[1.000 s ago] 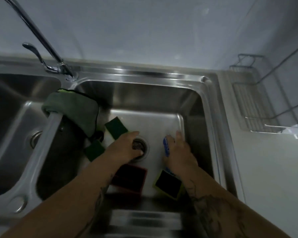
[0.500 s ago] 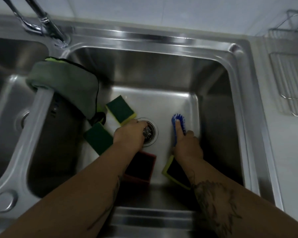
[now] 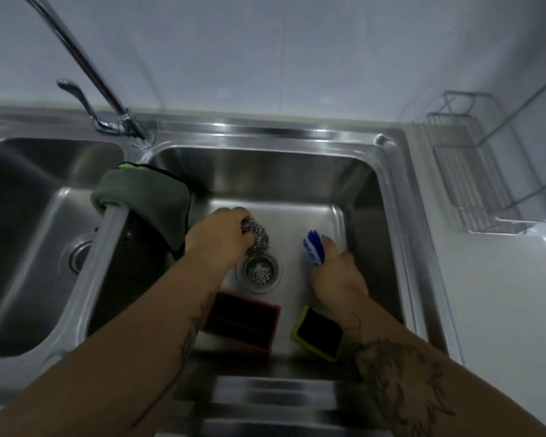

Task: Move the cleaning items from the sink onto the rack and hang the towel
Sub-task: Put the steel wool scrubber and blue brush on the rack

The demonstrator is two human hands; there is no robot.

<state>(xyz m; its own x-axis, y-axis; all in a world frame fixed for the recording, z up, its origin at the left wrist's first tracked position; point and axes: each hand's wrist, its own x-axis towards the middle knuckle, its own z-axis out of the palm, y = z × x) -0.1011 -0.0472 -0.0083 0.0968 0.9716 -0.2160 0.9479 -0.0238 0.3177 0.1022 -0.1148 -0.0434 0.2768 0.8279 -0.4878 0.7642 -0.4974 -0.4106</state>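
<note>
Left hand: fingers curled tight around the steel wool ball, just at 12 o'clock of the drain, likely to lift it out.
Right hand: fingers closed on the blue-and-white brush.
Rack: at 2 o'clock, bare, waiting.
Towel: draped over the sink divider, not hung yet.
Hidden: brush handle, and part of the red sponge.

Pale tiled wall behind; white counter on the right; chrome tap rising at the back-left — dim, bluish light throughout.
</note>
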